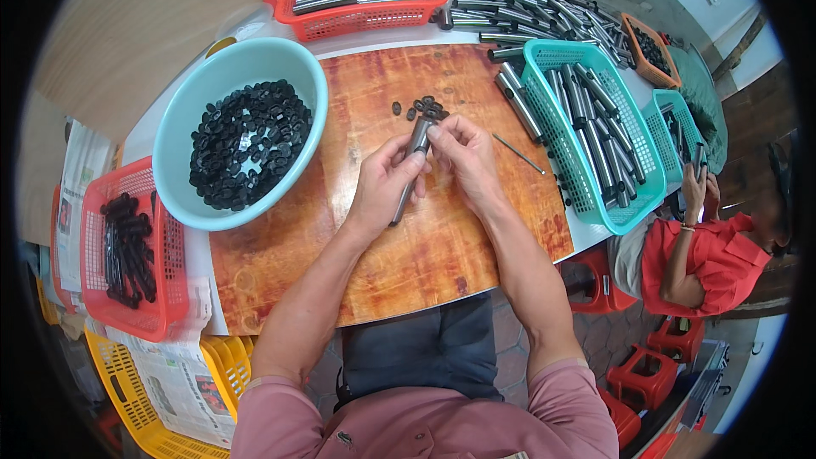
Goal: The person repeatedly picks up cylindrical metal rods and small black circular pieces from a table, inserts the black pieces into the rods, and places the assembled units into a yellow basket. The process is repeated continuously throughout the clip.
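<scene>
A slim metal tube (pixel 420 134) with a dark upper section is held at a slant over the middle of the wooden board (pixel 289 263). My left hand (pixel 381 185) wraps round its middle, and its lower end sticks out below the fingers. At the upper end, the thumb and fingers of my right hand (pixel 469 160) close on the tube; whether a small part is pinched there too is hidden. Just beyond my fingertips lies a small heap of black oval plugs (pixel 416 109). To the right of my right hand, a thin metal rod (pixel 518 154) rests on the board.
At left stand a light-blue basin (pixel 313 93) of black plugs and a red basket (pixel 174 268) with black parts. A teal basket (pixel 625 221) of tubes is at right. Behind are a red basket (pixel 365 24) and piled tubes (pixel 527 8). A person in red (pixel 701 263) works at far right.
</scene>
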The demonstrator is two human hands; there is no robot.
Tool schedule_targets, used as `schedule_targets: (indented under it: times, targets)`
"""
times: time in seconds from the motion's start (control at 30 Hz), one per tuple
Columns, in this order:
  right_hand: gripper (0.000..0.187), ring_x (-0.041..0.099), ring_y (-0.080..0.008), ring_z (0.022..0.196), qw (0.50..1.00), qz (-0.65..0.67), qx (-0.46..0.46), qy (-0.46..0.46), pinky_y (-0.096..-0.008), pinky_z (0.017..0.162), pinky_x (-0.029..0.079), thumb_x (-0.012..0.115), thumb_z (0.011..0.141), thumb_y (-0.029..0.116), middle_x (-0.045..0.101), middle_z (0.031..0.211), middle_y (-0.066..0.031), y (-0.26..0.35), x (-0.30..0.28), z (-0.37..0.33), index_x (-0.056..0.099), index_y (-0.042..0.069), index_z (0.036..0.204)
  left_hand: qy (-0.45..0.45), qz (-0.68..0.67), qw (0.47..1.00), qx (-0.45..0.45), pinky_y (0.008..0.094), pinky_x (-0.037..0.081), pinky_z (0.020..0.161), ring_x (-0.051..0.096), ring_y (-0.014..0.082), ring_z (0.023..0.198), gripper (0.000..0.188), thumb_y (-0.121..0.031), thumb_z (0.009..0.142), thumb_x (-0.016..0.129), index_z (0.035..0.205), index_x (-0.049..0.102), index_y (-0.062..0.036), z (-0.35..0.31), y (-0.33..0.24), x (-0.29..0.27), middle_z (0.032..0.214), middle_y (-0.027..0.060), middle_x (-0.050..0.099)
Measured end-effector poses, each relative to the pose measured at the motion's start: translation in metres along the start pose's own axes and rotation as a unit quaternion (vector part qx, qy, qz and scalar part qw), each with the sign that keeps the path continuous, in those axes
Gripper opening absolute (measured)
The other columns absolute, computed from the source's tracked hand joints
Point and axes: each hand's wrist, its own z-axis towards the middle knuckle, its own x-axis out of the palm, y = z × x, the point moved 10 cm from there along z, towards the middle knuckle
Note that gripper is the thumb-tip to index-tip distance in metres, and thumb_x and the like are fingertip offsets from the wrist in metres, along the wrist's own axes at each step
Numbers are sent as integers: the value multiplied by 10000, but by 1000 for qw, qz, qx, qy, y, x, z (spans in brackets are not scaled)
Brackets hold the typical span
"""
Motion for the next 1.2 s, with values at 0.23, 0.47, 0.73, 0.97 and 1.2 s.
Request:
schedule_targets:
  times: [0.23,0.47,0.73,0.97,1.2]
  targets:
    - [216,637,-81,842,998,-40,-38,18,-249,781,507,755,960,148,705,923,-19,5,7,1,677,15,1111,49,-141,981,-128,253,486,517,616,136,600,387,-356,1103,469,1243,587,-14,-6,22,10,847,72,661]
    - [204,622,-83,747,999,-15,-38,16,-244,661,508,744,978,144,700,892,-29,3,7,0,665,15,1115,76,-187,962,-184,259,478,526,561,128,572,428,-399,1118,420,1203,602,-21,-10,21,21,758,47,608]
    - [198,579,-73,656,998,9,-47,41,-235,583,467,718,995,124,680,862,-39,0,13,0,633,6,1130,78,-155,967,-186,245,456,506,517,118,543,477,-460,1122,420,1136,585,-13,-11,25,17,692,19,546]
    - [222,595,-73,699,995,19,-70,62,-227,596,471,719,996,131,683,883,-42,9,16,-4,623,10,1155,85,-95,982,-137,235,452,504,499,100,534,464,-456,1121,456,1128,584,-10,-11,21,17,696,12,546]
    - [266,621,-67,817,996,39,-81,30,-224,702,486,730,985,138,689,940,-14,14,0,-2,615,28,1198,67,9,991,-116,221,468,521,585,86,586,448,-451,1105,513,1091,623,-17,-3,11,15,791,44,656]
